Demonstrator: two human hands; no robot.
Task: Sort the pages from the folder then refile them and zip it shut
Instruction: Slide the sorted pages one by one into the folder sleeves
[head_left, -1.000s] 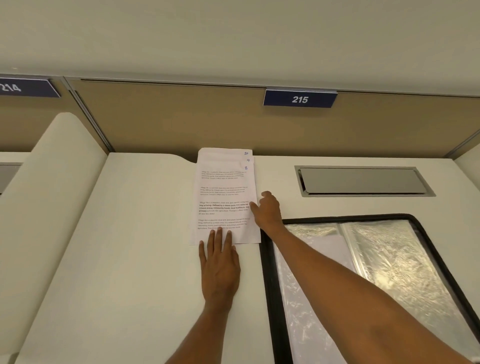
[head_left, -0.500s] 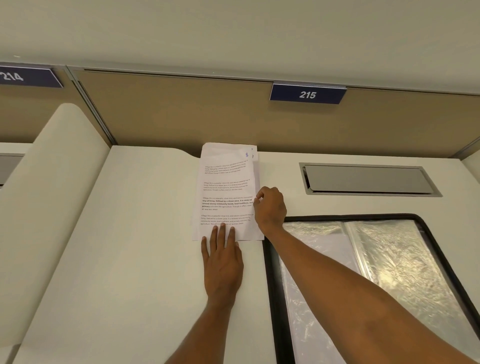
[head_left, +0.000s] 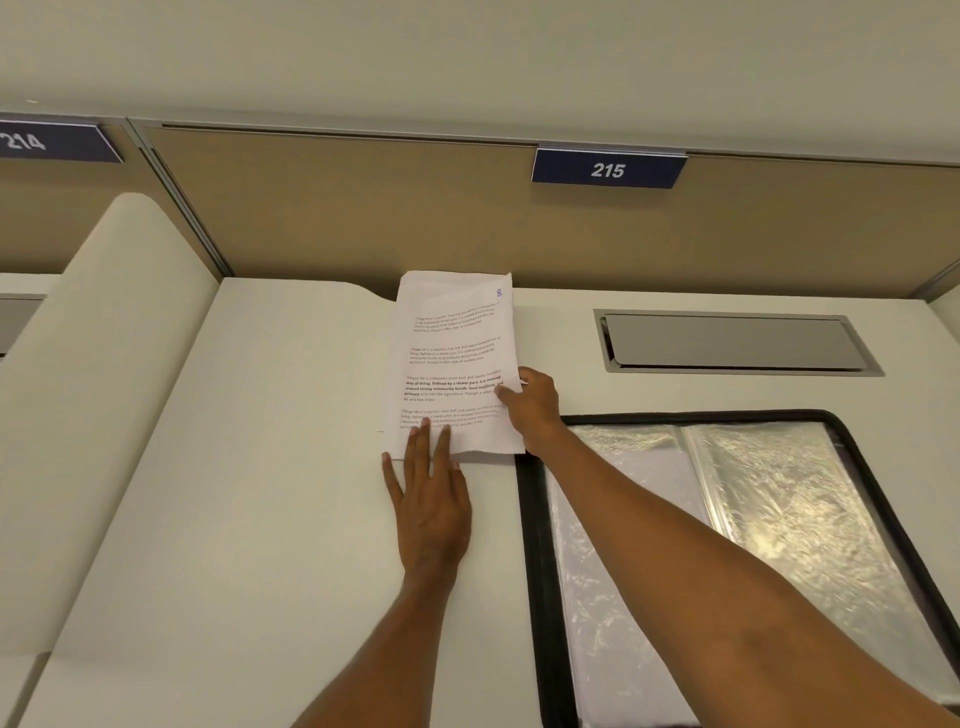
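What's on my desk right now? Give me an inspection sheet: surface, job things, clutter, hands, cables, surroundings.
Surface: white desk, a grey hatch set in it.
Job's things: pages stacked at the back edge, top one marked 8; folder open to their right, clear sleeves showing.
Clutter: nothing seen.
Hands: left hand flat, fingertips on the pages' near edge; right hand pinches their right edge.
Cables: nothing seen.
Surroundings: tan partition with sign 215 and sign 214.

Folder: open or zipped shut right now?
Open. The folder lies spread flat on the desk, clear plastic sleeves exposed inside its black edge; the pages lie outside it.
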